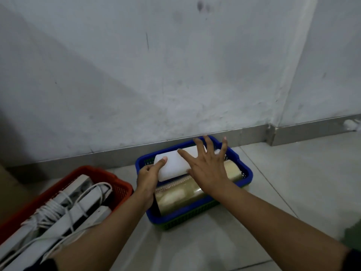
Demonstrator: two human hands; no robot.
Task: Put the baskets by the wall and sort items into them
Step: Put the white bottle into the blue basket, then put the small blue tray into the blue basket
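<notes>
A blue basket (245,184) stands on the floor against the wall's skirting. Inside it lie rolls of clear film (179,198) and, on top, a white packet (172,166). My left hand (149,178) grips the packet's left end, thumb on top. My right hand (208,163) hovers flat over the packet's right end, fingers spread, holding nothing. To the left a red basket (121,184) holds white power strips (78,194) with coiled white cords.
The grey wall (156,75) rises right behind the baskets, with a metal skirting (254,134). A wall corner juts out at the right. Light floor tiles (283,182) spread to the right and in front. A brown box edge shows far left.
</notes>
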